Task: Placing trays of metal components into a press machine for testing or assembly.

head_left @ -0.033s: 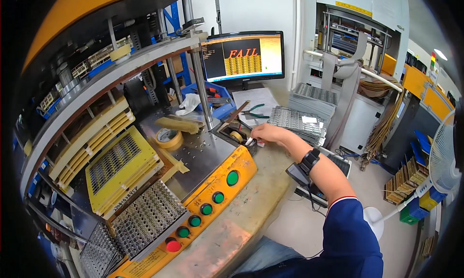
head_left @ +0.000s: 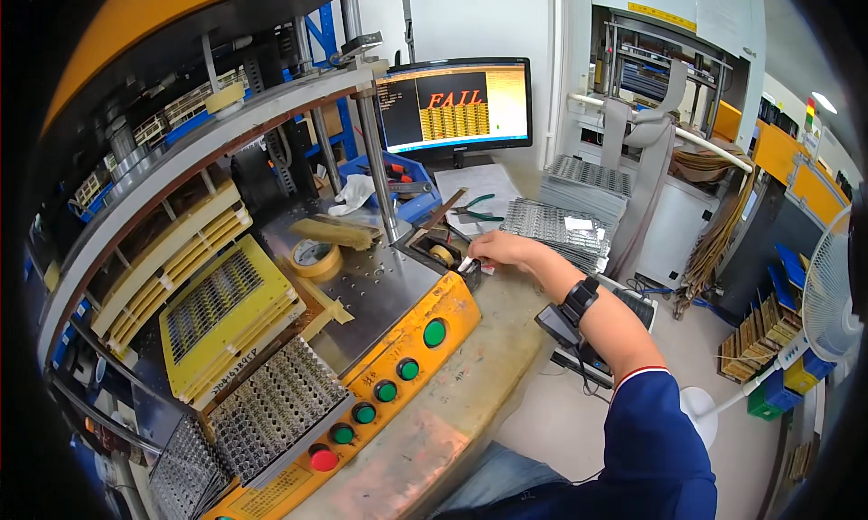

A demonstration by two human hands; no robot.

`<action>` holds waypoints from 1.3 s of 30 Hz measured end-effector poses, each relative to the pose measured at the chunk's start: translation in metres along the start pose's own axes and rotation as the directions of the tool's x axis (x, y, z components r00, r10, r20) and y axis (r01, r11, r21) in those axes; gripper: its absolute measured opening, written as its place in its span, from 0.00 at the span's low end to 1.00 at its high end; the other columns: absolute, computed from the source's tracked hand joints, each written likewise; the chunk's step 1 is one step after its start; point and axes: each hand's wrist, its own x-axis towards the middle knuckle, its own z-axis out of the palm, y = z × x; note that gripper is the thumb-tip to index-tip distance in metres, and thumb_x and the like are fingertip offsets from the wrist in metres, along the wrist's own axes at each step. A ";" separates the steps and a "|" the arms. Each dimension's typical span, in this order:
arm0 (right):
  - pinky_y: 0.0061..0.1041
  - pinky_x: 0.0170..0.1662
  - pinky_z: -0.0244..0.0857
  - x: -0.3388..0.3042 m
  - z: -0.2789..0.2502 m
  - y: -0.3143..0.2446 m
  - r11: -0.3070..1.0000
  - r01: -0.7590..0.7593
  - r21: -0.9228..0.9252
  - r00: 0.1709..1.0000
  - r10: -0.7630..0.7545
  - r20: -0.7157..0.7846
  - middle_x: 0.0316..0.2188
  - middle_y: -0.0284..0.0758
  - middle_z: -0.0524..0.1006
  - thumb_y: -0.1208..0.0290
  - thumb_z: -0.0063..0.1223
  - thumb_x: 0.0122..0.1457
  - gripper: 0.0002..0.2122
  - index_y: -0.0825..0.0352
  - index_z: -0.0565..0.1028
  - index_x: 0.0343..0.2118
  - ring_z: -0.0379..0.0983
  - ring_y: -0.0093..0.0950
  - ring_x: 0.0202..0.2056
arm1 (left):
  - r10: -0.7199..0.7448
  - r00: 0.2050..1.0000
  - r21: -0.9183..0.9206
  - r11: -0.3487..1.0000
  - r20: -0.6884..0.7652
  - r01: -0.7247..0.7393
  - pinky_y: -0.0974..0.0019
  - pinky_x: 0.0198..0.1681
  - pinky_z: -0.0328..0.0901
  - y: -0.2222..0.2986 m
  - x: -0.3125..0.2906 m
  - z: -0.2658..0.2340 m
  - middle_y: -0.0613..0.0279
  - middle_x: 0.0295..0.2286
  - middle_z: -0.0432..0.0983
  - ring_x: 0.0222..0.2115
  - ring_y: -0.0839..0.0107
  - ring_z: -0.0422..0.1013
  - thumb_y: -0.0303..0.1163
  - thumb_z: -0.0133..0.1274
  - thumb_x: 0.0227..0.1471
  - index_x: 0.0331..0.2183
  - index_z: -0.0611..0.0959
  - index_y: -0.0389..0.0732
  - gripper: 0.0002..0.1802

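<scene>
My right hand (head_left: 497, 248) reaches over the bench beside the machine's right corner, palm down, its fingers bent together in a pinch. At the fingertips a small white piece (head_left: 466, 264) shows, too small to name. Just left of it a small yellow tape roll (head_left: 442, 254) sits in a dark holder on the machine's corner. My left hand is out of the picture. Nearer to me, a stack of perforated circuit panels (head_left: 276, 411) rests on the machine's front left, next to a yellow test fixture (head_left: 226, 307) under the raised press head.
Green buttons (head_left: 435, 333) and a red button (head_left: 324, 458) line the orange front panel. A tan tape roll (head_left: 316, 260) lies on the metal bed. Behind my hand are pliers (head_left: 479, 214), panel stacks (head_left: 586, 191) and a monitor (head_left: 455, 108). A fan (head_left: 830, 285) stands right.
</scene>
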 end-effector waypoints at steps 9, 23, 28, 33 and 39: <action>0.22 0.27 0.57 -0.014 0.021 -0.006 0.954 0.139 0.264 0.990 -0.127 -0.064 0.22 0.28 0.76 0.68 0.64 0.51 0.08 0.70 0.82 0.27 0.65 0.19 0.24 | 0.076 0.997 -0.107 0.991 -0.023 -0.078 0.60 0.31 0.64 -0.005 0.005 0.001 0.54 0.24 0.74 0.25 0.62 0.68 0.29 0.60 0.56 0.36 0.82 0.32 0.09; 0.31 0.37 0.69 -0.044 0.043 0.032 0.986 0.154 -0.059 0.883 -0.164 -0.439 0.31 0.37 0.80 0.66 0.63 0.48 0.11 0.68 0.81 0.31 0.76 0.32 0.34 | 0.406 0.878 -0.132 0.913 0.253 -0.385 0.57 0.49 0.63 0.046 0.134 -0.048 0.52 0.42 0.78 0.44 0.55 0.73 0.29 0.58 0.56 0.41 0.82 0.36 0.11; 0.40 0.49 0.68 -0.058 0.039 0.054 0.829 0.307 -0.468 0.768 -0.506 -0.393 0.38 0.44 0.78 0.66 0.61 0.47 0.14 0.68 0.80 0.35 0.74 0.44 0.45 | 0.409 0.892 -0.219 0.904 0.194 -0.367 0.57 0.49 0.59 0.071 0.229 0.016 0.60 0.36 0.79 0.41 0.58 0.72 0.30 0.59 0.51 0.35 0.82 0.42 0.07; 0.38 0.45 0.68 -0.102 0.039 0.058 0.849 0.382 -0.364 0.826 -0.491 -0.278 0.35 0.47 0.78 0.66 0.56 0.60 0.12 0.71 0.76 0.39 0.74 0.47 0.40 | 0.386 0.909 0.030 0.918 0.155 -0.395 0.53 0.50 0.61 0.037 0.291 0.091 0.58 0.39 0.81 0.43 0.57 0.73 0.46 0.56 0.54 0.46 0.82 0.44 0.21; 0.26 0.35 0.64 -0.129 0.041 0.014 0.946 0.323 -0.012 0.935 -0.321 -0.149 0.25 0.33 0.74 0.67 0.47 0.68 0.10 0.69 0.73 0.34 0.70 0.26 0.29 | 0.796 0.573 0.364 0.484 0.196 -0.796 0.62 0.23 0.71 0.022 0.325 0.107 0.59 0.25 0.79 0.24 0.63 0.77 0.35 0.52 0.52 0.36 0.81 0.40 0.11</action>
